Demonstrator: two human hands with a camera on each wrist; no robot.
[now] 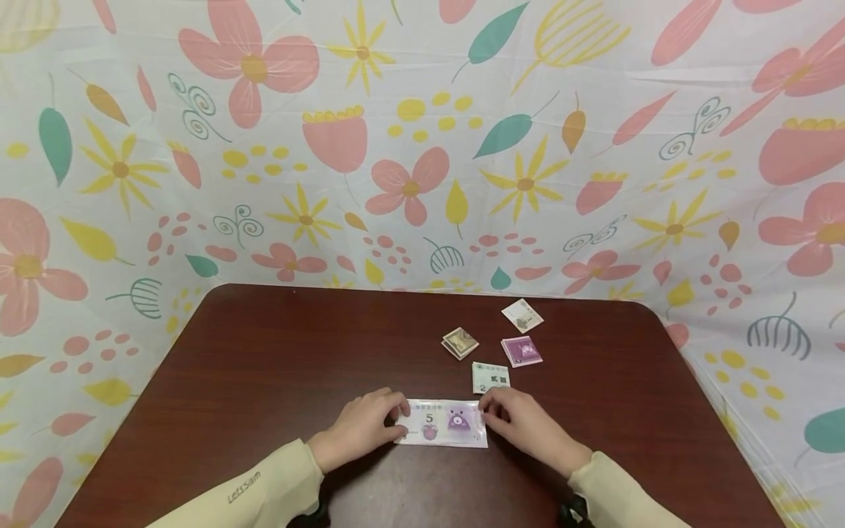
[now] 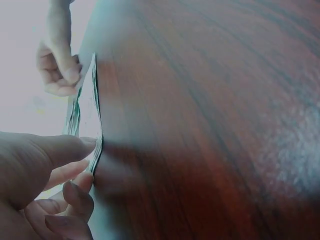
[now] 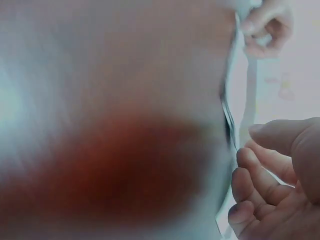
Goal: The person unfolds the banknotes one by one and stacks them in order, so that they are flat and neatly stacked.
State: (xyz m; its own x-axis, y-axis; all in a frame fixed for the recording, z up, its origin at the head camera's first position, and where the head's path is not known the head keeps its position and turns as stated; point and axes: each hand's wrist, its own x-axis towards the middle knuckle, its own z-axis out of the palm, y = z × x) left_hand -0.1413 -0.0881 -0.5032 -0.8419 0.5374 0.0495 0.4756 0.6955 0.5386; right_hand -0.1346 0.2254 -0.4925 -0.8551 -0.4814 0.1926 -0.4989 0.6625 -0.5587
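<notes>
Midway between the side edges of the glossy dark-brown wooden table (image 1: 277, 359), a flat oblong stack of white-and-purple paper notes (image 1: 444, 433) lay lengthwise. The left hand (image 1: 364, 425) pinched its left end; the right hand (image 1: 524, 422) touched its right end with bent fingers, whether pinching I cannot tell. Beyond, towards the rounded far right corner, lay a squarish white-and-grey paper stack (image 1: 488, 375), a purple paper stack (image 1: 521, 351), an olive-brown paper stack (image 1: 460, 342) and a cream paper square (image 1: 522, 315).
</notes>
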